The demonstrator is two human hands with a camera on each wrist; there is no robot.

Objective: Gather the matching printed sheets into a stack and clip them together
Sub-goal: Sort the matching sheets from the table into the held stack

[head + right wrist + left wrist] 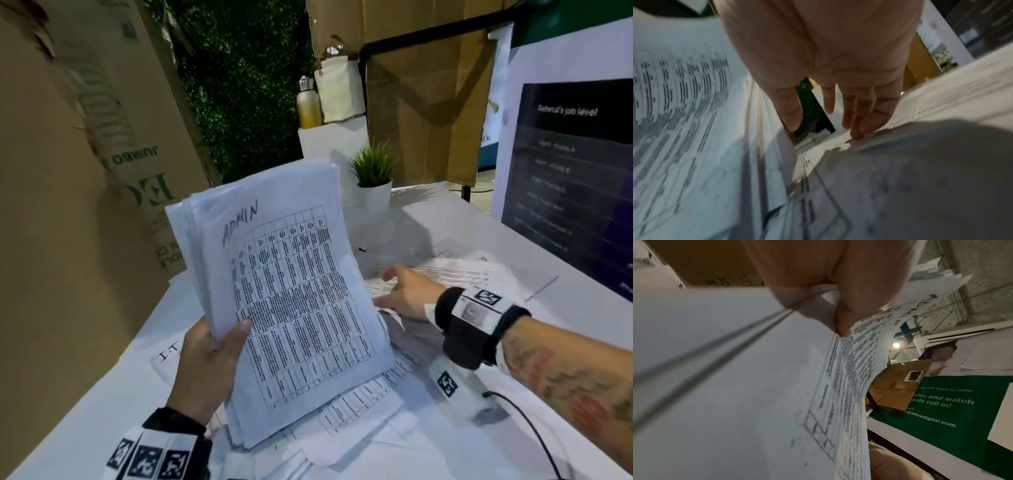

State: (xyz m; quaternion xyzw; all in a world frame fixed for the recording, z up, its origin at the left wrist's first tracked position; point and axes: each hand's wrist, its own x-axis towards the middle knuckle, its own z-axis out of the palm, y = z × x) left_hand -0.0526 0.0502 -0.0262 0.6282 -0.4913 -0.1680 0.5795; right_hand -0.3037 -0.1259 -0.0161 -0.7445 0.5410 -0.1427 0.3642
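My left hand (212,356) grips a thick stack of printed sheets (274,294) by its lower left edge and holds it upright above the table. The top sheet carries a printed table and the handwritten word ADMIN. In the left wrist view the thumb (842,321) presses on the stack of printed sheets (748,386). My right hand (404,291) reaches out flat, fingers straight, over loose printed sheets (455,277) lying on the table to the right of the stack. In the right wrist view its fingertips (857,134) touch a loose sheet (920,178). No clip is visible.
More printed sheets (359,411) lie scattered on the white table (85,394) under the stack. A small potted plant (373,181) stands at the back. Large cardboard boxes (68,171) rise on the left, a dark poster (575,171) on the right. A black cable (534,431) runs by my right wrist.
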